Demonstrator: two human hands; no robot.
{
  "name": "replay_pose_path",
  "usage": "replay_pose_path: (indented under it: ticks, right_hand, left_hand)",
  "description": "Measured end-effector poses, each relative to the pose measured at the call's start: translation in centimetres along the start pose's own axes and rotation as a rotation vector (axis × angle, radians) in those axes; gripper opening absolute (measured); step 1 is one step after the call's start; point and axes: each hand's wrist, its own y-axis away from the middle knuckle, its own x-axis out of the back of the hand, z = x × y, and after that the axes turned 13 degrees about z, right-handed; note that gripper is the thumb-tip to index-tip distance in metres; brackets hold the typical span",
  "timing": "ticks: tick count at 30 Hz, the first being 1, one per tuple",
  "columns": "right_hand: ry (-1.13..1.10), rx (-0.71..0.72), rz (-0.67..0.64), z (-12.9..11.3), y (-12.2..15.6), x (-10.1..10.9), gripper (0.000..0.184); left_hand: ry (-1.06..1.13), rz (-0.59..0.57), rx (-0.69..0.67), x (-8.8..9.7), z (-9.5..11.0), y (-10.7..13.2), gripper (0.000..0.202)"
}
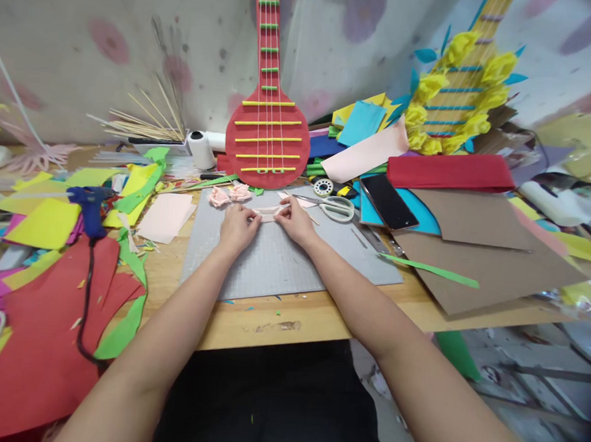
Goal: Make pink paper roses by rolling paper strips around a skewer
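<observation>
Between my two hands stretches a narrow strip of pale pink paper, just above a grey cutting mat. My left hand pinches its left end, fingers closed. The right end sits between the thumb and fingers of my right hand, also closed. Behind my left hand lie two pale pink paper flowers on the mat. Scissors with whitish handles rest just beyond my right hand, beside a small pink paper scrap.
A red paper lute stands upright at the back. To the left are a blue glue gun, red sheets and pale pink squares. A phone, brown cardboard and a green strip lie right.
</observation>
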Motion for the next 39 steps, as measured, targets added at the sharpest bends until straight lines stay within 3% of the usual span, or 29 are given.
replay_pose_path:
  ticks: [13,31,39]
  right_hand:
    - [0.170,0.026,0.057,-1.0,0.5,-0.2,0.031]
    - [0.303,0.109,0.088,-1.2,0.7,-0.6,0.023]
    - [0.387,0.173,0.079,-1.1,0.6,-0.7,0.006]
  left_hand:
    - [-0.173,0.015,0.012,0.1,0.5,-0.1,0.025]
    - [-0.193,-0.005,0.021,-0.2,0.7,-0.1,0.024]
    - [-0.195,-0.009,0.037,-0.2,0.9,0.0,0.022]
